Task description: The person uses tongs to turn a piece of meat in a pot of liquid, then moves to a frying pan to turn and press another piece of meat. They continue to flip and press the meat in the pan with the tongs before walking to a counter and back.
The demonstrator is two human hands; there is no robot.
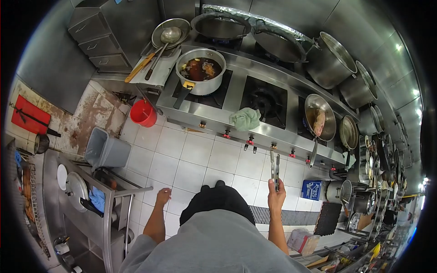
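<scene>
Metal tongs [273, 164] point up toward the stove from my right hand [276, 193], whose fingers are wrapped around their lower end. My left hand [164, 196] hangs at my side with its fingers loosely curled in and nothing seen in it. A frying pan [311, 105] on the right burner holds a browned piece of meat [319, 123], its handle toward me. On the left burner stands a saucepan [214, 86] of dark brown liquid with pieces floating in it. A green cloth [245, 119] lies on the stove's front edge between them.
Large stockpots [328, 68] and woks [221, 28] line the back of the stove. A ladle [170, 35] rests on a strainer at the left. A red bucket [143, 113], a grey bin [107, 149] and a steel sink table [86, 227] stand left; a blue box [311, 189] sits right.
</scene>
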